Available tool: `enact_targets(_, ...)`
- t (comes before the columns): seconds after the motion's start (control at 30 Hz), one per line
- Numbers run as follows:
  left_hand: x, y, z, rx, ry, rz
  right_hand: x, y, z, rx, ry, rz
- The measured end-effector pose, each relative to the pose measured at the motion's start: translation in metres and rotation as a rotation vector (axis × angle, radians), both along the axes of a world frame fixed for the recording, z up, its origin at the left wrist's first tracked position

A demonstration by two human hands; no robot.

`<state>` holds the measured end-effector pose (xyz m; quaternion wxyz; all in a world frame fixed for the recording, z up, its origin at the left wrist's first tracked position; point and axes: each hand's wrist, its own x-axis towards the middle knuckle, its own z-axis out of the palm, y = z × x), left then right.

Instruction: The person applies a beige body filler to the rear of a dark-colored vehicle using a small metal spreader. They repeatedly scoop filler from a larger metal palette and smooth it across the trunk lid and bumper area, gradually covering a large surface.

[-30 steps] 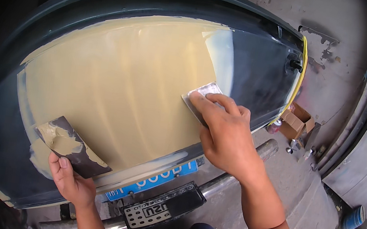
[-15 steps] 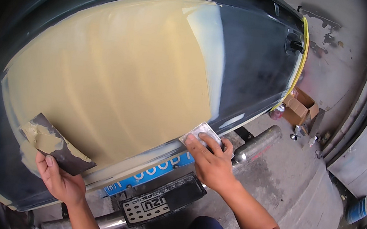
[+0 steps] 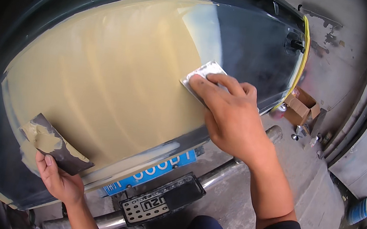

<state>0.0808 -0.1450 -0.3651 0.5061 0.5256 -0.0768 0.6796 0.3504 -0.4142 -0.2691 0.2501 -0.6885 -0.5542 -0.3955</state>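
A large patch of tan filler putty (image 3: 120, 69) covers much of a dark vehicle panel (image 3: 256, 54), with a pale primed strip (image 3: 206, 27) along the patch's right side. My right hand (image 3: 236, 117) grips a flat silver metal putty spreader (image 3: 208, 68), its blade at the right edge of the patch, over the tan surface; whether it touches is hard to tell. At the lower left, my left hand (image 3: 60, 187) holds a dark rectangular putty board (image 3: 68, 159) by its lower edge. A lump of tan putty (image 3: 46, 139) sits on the board's left part.
Below the panel are a blue license plate (image 3: 152, 173), a metal tube bumper (image 3: 222, 173) and a dark step pad (image 3: 163, 200). Yellow tape (image 3: 304, 56) lines the panel's right edge. An open cardboard box (image 3: 299, 109) and a blue can (image 3: 358, 211) stand on the floor at right.
My right hand has lifted the spreader from the panel's lower edge up to the right side of the putty patch. The left hand and its board have barely moved.
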Motion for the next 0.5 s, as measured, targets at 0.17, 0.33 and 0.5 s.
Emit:
enact_targets(0.17, -0.001, 0.002, -0.005, -0.007, -0.017, 0.016, 0.008, -0.014, -0.088, -0.075, 0.057, -0.084)
enact_targets(0.33, 0.004, 0.001, -0.003, -0.047, -0.03, 0.059, 0.028, -0.019, -0.141, -0.045, 0.059, -0.072)
enact_targets(0.5, 0.003, 0.005, 0.0, -0.03, -0.014, 0.022, 0.026, -0.034, -0.155, -0.012, 0.08, -0.064)
